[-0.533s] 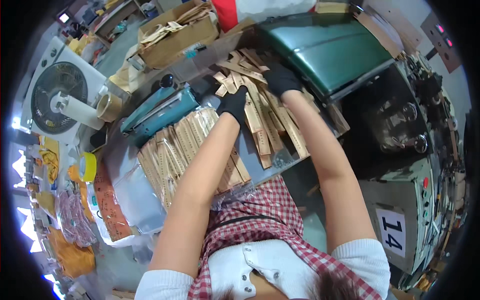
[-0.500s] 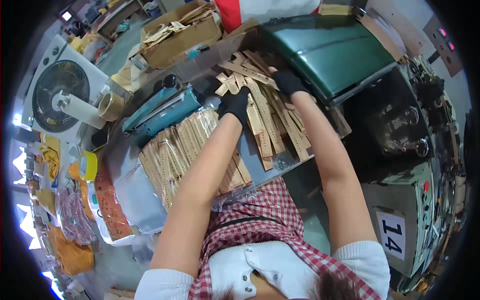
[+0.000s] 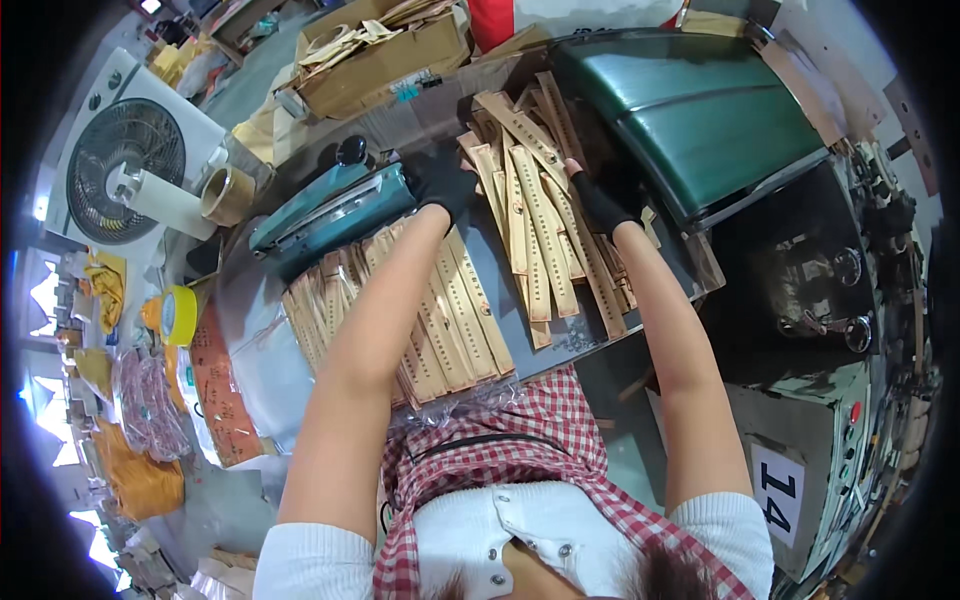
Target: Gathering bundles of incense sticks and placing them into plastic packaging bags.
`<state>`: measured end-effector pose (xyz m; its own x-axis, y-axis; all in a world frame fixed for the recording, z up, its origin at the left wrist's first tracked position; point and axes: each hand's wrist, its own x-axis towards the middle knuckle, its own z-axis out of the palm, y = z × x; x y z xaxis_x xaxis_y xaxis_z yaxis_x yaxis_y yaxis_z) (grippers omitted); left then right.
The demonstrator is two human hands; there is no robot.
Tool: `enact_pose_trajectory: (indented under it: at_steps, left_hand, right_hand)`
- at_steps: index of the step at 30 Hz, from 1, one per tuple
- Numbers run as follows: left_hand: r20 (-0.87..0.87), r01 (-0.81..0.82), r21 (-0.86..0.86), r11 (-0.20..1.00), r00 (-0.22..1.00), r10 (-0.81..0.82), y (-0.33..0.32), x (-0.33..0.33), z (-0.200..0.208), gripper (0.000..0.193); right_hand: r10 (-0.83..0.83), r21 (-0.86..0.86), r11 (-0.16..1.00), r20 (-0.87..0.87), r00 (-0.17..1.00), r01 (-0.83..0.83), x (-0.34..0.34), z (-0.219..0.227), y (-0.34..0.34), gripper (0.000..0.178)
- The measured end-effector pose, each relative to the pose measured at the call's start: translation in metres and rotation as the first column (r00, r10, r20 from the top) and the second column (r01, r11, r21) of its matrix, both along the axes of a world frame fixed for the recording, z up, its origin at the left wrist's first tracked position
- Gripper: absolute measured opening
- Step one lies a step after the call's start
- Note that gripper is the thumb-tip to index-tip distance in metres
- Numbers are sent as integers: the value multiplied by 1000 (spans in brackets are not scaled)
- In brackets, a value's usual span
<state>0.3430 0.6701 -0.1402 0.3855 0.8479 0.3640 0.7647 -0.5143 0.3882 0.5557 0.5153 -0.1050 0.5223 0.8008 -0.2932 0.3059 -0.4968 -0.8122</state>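
Note:
A loose pile of long, flat tan strips (image 3: 545, 235) with rows of printed marks lies on the grey tabletop, its pieces fanned at several angles. Along the pile's right side rests my right hand (image 3: 603, 203), in a black fingerless glove, fingers stretched out with a bare fingertip against the strips. My left hand (image 3: 447, 182), also black-gloved, is left of the pile by the blue sealer (image 3: 335, 215); its fingers blend into the dark background. Under my left forearm, similar strips sit side by side in clear plastic (image 3: 455, 320), partly hidden by the arm.
A green metal cover (image 3: 700, 110) stands at the right back, above a dark machine. Behind the table is an open cardboard box (image 3: 385, 75) of strips. A white fan (image 3: 125, 165), a brown tape roll (image 3: 228, 193) and a yellow tape roll (image 3: 179, 315) are at left.
My left hand has moved left, off the top of the pile to beside it. My right hand has come nearer along the pile's right side. The strips lie closer together.

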Motion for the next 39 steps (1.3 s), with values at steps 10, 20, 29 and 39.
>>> enact_pose_trajectory:
  at_steps: [10,20,29,39]
  left_hand:
    - [546,284,-708,646,801,246,-63,-15,28,83]
    - [709,667,-703,246,630,317,-190,-74,20,54]
    - [655,522,-754,399,640,401,-207,-33,30,48]
    - [650,728,-669,149,477,592,-214,-56,58,50]
  right_hand:
    - [186,-121,979,172,967,-166,1,0,17,81]
    - [638,582,754,-541,548,-304,-108,16,-121,52]
    - [345,412,903,-535,771,-118,-126,-25,-131,51]
    - [267,165,957,-816,513,-237,-101,29,-114,53]
